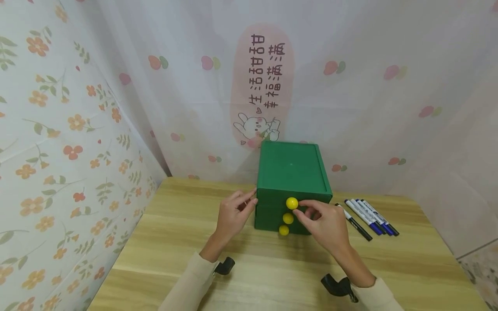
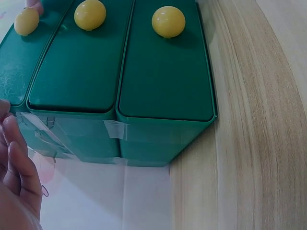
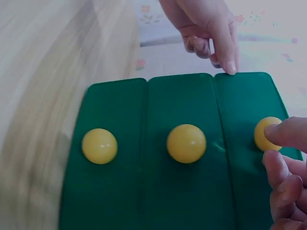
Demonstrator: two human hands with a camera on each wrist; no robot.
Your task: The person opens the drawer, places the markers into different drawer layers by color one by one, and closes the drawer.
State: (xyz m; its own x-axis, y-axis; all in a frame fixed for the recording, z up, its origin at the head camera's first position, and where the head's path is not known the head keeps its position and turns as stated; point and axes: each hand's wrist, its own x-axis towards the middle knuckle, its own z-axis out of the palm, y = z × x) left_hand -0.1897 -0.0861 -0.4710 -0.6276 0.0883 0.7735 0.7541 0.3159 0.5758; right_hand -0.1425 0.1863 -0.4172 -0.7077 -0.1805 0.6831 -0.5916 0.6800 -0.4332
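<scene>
Clearly, the nearer right hand [image 1: 330,223] pinches the round yellow top knob [image 1: 292,203] of the green plastic drawer box [image 1: 292,168], whose left edge the left hand [image 1: 233,212], fingers loose, touches.

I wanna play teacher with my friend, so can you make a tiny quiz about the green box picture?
1. How many yellow knobs are on the front of the green box?
2. In the head view, where do the markers lie? A) left of the box; B) right of the box; C) on top of the box.
3. True or false: the right hand touches the top knob.

Key: 1. Three. 2. B. 3. True.
</scene>
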